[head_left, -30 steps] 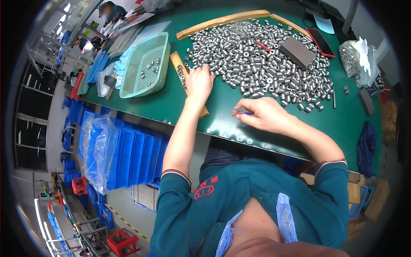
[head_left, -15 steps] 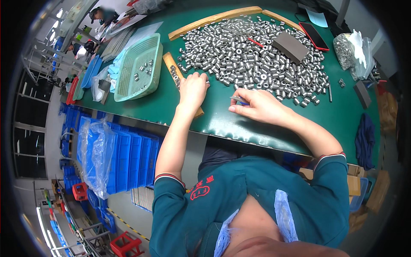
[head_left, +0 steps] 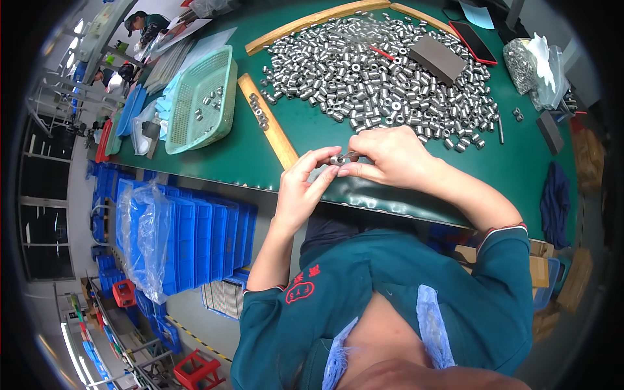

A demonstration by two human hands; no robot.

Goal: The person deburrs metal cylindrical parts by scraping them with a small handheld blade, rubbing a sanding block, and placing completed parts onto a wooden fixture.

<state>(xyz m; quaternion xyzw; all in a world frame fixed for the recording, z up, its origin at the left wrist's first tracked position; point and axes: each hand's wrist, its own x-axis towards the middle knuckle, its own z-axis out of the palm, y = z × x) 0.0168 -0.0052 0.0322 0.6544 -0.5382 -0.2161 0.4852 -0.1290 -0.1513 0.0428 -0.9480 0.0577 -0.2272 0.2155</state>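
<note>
Near the front edge of the table, my left hand (head_left: 301, 188) pinches a short metal sleeve (head_left: 336, 160) between thumb and fingertips, its bore turned toward me. My right hand (head_left: 398, 157) is closed on a thin metal tool (head_left: 351, 156), whose tip meets the sleeve; most of the tool is hidden by the fingers. Beyond both hands spreads a large pile of metal sleeves (head_left: 338, 84). To the left lies a wooden strip (head_left: 281, 144) with several sleeves (head_left: 259, 112) lined up on it.
A green plastic basket (head_left: 175, 133) with several sleeves stands at the left. Wooden bars (head_left: 312, 25) border the pile. A dark block (head_left: 437, 60) lies on it; a red-edged phone (head_left: 473, 43) and a plastic bag (head_left: 520, 68) are at right. Blue crates (head_left: 188, 240) stand below the table.
My left hand has left the wooden strip and come right and nearer, now with a sleeve in its fingers. My right hand has turned and brought the tool to the sleeve.
</note>
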